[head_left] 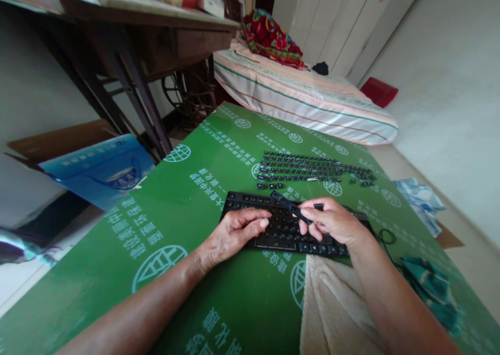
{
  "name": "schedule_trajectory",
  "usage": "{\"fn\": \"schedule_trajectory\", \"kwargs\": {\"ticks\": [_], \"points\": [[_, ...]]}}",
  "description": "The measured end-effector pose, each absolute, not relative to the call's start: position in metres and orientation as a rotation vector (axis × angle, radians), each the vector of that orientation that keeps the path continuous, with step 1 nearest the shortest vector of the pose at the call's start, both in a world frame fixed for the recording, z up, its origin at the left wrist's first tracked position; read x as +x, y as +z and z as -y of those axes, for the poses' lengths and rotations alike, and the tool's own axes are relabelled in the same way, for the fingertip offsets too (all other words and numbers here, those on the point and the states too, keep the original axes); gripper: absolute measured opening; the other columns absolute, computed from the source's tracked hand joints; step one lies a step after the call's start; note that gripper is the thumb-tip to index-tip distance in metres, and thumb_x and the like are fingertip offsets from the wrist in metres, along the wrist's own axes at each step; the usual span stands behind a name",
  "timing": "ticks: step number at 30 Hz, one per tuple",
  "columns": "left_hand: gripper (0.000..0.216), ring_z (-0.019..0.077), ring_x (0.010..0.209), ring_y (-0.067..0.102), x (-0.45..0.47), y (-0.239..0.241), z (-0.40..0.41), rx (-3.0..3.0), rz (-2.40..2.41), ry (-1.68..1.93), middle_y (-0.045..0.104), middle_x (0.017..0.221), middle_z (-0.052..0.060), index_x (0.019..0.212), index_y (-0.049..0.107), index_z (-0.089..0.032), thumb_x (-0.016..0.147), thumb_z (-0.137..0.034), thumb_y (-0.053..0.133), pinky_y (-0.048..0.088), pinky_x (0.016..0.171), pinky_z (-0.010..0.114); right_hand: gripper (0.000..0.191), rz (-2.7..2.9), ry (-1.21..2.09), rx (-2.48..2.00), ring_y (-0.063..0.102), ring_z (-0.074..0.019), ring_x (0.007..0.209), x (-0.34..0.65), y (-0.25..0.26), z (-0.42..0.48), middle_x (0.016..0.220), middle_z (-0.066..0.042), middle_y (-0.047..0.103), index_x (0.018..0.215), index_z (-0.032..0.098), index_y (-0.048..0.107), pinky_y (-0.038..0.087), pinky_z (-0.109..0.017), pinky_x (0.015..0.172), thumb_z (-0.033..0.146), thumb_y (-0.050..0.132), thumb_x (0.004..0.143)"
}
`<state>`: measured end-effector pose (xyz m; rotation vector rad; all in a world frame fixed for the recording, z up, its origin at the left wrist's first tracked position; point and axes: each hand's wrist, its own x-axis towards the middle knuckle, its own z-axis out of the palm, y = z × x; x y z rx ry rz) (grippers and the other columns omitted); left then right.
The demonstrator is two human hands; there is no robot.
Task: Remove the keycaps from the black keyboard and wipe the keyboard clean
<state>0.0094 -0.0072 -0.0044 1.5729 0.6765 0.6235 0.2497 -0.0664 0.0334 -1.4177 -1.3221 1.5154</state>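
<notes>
A black keyboard frame [273, 235] with most keycaps removed lies on the green printed board [175, 224]. My left hand [234, 232] rests on the keyboard's left part, fingers curled loosely with the fingertips on the frame. My right hand [332, 220] grips a long black bar-shaped keycap [291, 206], held tilted above the keyboard's middle. Several loose black keycaps [312, 168] are laid out in rows on the board beyond the keyboard.
A cream fleecy cloth [332, 308] lies in front of me. A dark wooden table [128, 37] stands at the left, a striped mattress [304, 102] with a red blanket behind. A blue carton [97, 170] and teal cloth [429, 287] lie beside the board.
</notes>
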Motion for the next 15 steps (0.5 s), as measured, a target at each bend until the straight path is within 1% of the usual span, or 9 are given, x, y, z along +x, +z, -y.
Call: {"fn": "schedule_trajectory", "kwargs": {"ticks": [4,9,15], "points": [[0.030,0.0120,0.065,0.054,0.009,-0.003,0.008,1.621,-0.676,0.639,0.065,0.078,0.003,0.100,0.068,-0.015,0.081,-0.036,0.058,0.046,0.061,0.023,0.033,1.278,1.522,-1.425,0.046,-0.0041,0.033,0.252,0.033,0.064,0.062,-0.003,0.065,0.079,0.011,0.059,0.016,-0.016,0.032,0.044,0.059,0.079],[0.029,0.0139,0.071,0.057,0.009,-0.002,0.007,1.704,-0.668,0.650,0.066,0.080,0.004,0.098,0.070,-0.016,0.082,-0.037,0.057,0.048,0.062,0.023,0.032,1.256,1.528,-1.437,0.046,-0.0048,0.033,0.256,0.033,0.060,0.060,-0.004,0.065,0.082,0.011,0.058,0.016,-0.016,0.032,0.043,0.059,0.079],[0.027,0.0161,0.078,0.060,0.009,-0.002,0.005,1.768,-0.646,0.644,0.067,0.087,0.005,0.095,0.070,-0.015,0.084,-0.035,0.056,0.048,0.069,0.025,0.031,1.267,1.505,-1.448,0.047,-0.0044,0.034,0.264,0.035,0.055,0.061,-0.004,0.065,0.079,0.011,0.058,0.015,-0.016,0.032,0.041,0.059,0.080]]}}
